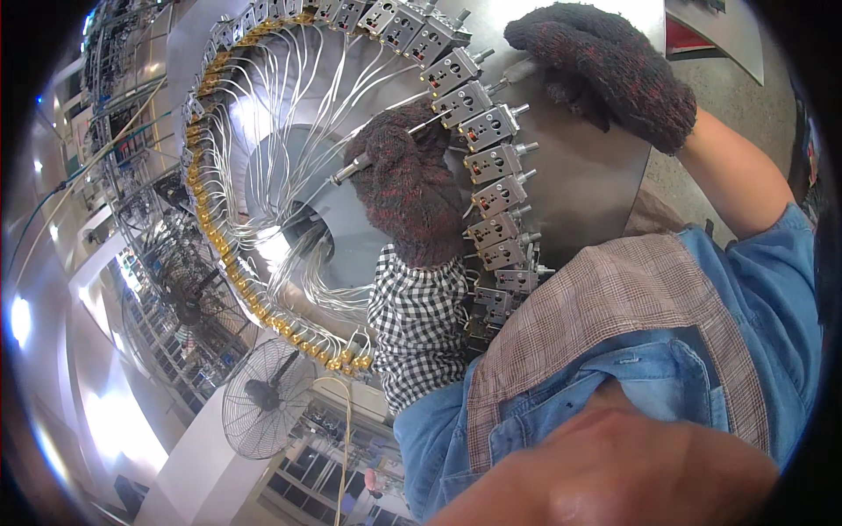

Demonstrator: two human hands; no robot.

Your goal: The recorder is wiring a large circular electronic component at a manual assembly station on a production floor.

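My left hand (408, 188), in a dark knitted glove with red flecks, is closed inside a ring of metal boxes. It grips a slim metal rod (353, 167) with a thicker silver end; a thin shaft shows on the hand's other side, pointing toward the boxes (493, 162). My right hand (605, 74), gloved alike, is just outside the ring, fingers curled by a pale, clear handle (519, 70). Handle and rod lie roughly in line; whether they are one tool I cannot tell. White wires (303, 79) run from brass fittings (219, 232) toward the ring's centre.
A grey disc (346, 228) with a dark central hole lies inside the ring, with wires gathered into it. Sheet metal (583, 188) extends beside the boxes on the right. Threaded studs stick outward from the boxes. A caged fan (266, 397) stands beyond, at lower left.
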